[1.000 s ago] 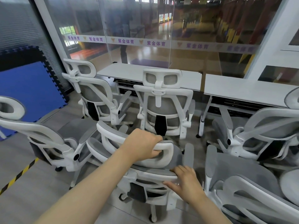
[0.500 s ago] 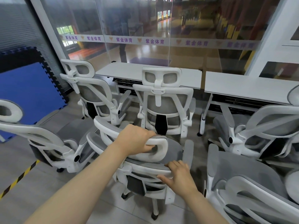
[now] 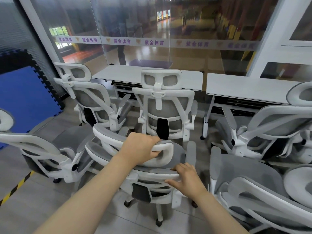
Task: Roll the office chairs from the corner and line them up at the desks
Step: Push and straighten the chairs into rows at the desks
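Note:
A white-framed office chair with grey mesh [image 3: 148,190] stands right in front of me, its back toward me. My left hand [image 3: 141,147] is closed over the top of its headrest [image 3: 167,149]. My right hand [image 3: 187,179] grips the upper rim of its backrest just below. Beyond it, one chair [image 3: 166,108] is tucked at the left white desk [image 3: 133,74], and another [image 3: 91,98] stands angled at that desk's left end. A second desk [image 3: 244,86] runs to the right.
More chairs crowd both sides: one at the left [image 3: 42,149], one at the right by the second desk [image 3: 270,132], one at the lower right [image 3: 253,188]. Blue foam mats [image 3: 22,95] lean at the left. Yellow-black tape [image 3: 15,188] marks the floor. A glass wall backs the desks.
The held chair has shifted slightly forward and left toward the desks. Both hands keep their grips on the headrest and the backrest rim.

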### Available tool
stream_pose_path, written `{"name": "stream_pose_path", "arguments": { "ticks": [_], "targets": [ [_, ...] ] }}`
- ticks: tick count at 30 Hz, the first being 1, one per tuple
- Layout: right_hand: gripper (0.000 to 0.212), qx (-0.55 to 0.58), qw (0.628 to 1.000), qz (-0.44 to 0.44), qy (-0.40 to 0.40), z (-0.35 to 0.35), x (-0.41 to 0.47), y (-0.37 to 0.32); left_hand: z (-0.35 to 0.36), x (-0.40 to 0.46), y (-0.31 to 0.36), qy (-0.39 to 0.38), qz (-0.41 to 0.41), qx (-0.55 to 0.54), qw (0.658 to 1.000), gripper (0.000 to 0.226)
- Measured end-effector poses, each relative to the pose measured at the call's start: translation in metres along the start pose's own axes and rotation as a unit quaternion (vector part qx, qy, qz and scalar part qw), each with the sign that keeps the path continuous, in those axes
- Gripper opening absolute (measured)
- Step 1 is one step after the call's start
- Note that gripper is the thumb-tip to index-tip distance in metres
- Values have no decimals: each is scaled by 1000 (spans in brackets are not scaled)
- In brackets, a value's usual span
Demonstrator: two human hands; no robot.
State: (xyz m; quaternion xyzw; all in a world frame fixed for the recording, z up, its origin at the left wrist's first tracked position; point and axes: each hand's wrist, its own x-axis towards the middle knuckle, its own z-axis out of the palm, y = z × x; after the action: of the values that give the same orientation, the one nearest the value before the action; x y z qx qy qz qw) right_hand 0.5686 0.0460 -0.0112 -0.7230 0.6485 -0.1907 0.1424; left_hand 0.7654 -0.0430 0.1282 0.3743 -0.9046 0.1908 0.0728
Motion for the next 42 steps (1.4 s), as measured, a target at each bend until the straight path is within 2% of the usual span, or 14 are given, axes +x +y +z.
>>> {"name": "stream_pose_path", "arguments": {
  "ticks": [4, 11, 17, 20, 23, 26, 35, 42],
  "targets": [
    [84, 2, 1000, -3, 5, 2, 0, -3, -4, -3, -2, -8, -1, -5, 1000, 28],
    [73, -7, 1000, 3, -2, 0, -5, -10, -8, -8, -1, -15, -5, -10, 1000, 27],
    [53, -11, 1000, 21, -11, -10, -15, -16, -17, -5, 1, -75, -46, -43, 995, 34],
    [49, -20, 1000, 23, 0, -22, -28, -10, -18, -6, 9, -75, -54, -56, 994, 42],
    [55, -40, 998, 48, -10, -48, -44, 2, -19, -3, 27, -42, -37, -111, 992, 48],
    [60, -61, 995, 80, -9, -85, -63, 16, -26, 7, 55, -46, 0, -131, 990, 55],
    [52, -169, 972, 117, 110, -207, -128, 55, -46, 54, 148, -37, 83, -161, 983, 52],
    [50, -199, 953, 164, 157, -279, -161, 103, -51, 108, 209, -33, 126, -208, 969, 53]
  ]
}}
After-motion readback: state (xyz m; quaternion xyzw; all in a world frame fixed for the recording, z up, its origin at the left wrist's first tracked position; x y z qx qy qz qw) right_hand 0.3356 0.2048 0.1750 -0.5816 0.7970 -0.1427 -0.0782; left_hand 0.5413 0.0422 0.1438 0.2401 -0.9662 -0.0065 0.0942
